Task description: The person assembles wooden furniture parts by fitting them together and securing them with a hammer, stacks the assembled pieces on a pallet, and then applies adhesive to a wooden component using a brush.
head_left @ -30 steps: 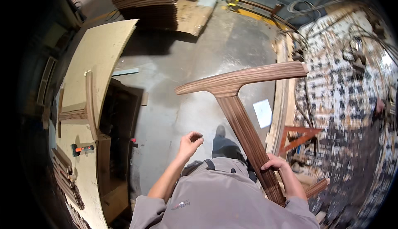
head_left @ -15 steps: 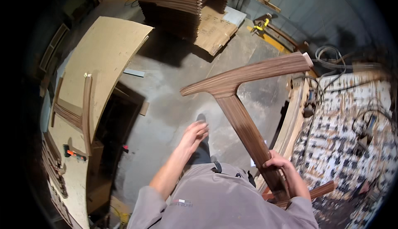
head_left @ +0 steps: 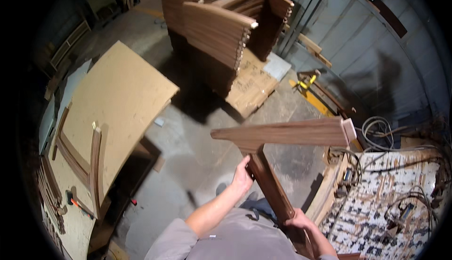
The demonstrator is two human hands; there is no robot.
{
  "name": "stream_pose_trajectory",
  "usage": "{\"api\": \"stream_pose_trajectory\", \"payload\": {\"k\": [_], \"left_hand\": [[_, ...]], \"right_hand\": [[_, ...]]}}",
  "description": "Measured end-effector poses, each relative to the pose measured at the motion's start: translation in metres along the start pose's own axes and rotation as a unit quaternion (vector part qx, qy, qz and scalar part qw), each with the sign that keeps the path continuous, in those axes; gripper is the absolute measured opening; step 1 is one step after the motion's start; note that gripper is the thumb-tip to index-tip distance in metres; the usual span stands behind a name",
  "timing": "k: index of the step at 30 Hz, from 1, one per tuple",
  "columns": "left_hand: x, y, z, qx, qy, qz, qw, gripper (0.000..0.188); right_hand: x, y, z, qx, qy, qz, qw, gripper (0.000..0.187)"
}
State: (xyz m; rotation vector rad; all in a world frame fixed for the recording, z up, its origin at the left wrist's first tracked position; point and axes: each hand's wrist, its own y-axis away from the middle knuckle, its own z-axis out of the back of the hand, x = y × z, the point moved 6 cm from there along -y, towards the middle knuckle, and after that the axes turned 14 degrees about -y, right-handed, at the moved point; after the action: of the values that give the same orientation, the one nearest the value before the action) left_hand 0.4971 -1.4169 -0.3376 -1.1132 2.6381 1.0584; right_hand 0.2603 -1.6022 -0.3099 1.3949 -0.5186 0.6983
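Note:
A dark brown wooden furniture frame (head_left: 292, 134) is held in front of my body. Its long top piece runs crosswise, and a straight bar comes down from it toward me at a slant. The top piece's right end shows a pale cut face. My left hand (head_left: 242, 177) is closed round the bar just below the joint. Farther down, near my waist, my right hand (head_left: 300, 220) grips the same bar. The frame's near end is partly hidden by my right arm and shirt.
Ahead stands a tall stack of similar frames (head_left: 212, 27) on a cardboard-topped base (head_left: 254, 88). To the left, a pale board table (head_left: 136, 79) bears another frame (head_left: 95, 170) and an orange-and-black hammer (head_left: 79, 204). A stained white worktop (head_left: 376, 189) with cables lies right.
My left hand has risen from hanging free and taken hold of the bar. The frame's top piece has turned more level. The view has tipped up toward the stack.

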Motion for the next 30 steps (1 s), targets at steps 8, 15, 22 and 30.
{"api": "stream_pose_trajectory", "payload": {"k": [8,15,22,30], "left_hand": [[-0.028,-0.114,-0.022,-0.076,-0.113,-0.009,0.991,0.035],[-0.087,-0.144,-0.148,-0.025,-0.195,-0.106,0.975,0.047],[-0.105,-0.147,-0.198,-0.06,-0.258,-0.157,0.951,0.039],[-0.153,-0.149,-0.226,-0.097,-0.256,-0.267,0.924,0.024]], "right_hand": [[0.065,-0.082,0.082,0.022,-0.021,-0.003,1.0,0.052],[0.167,-0.128,0.217,-0.031,0.121,0.106,0.986,0.06],[0.285,-0.175,0.321,0.023,0.174,0.201,0.964,0.059],[0.481,-0.196,0.389,0.007,0.203,0.349,0.915,0.065]]}}
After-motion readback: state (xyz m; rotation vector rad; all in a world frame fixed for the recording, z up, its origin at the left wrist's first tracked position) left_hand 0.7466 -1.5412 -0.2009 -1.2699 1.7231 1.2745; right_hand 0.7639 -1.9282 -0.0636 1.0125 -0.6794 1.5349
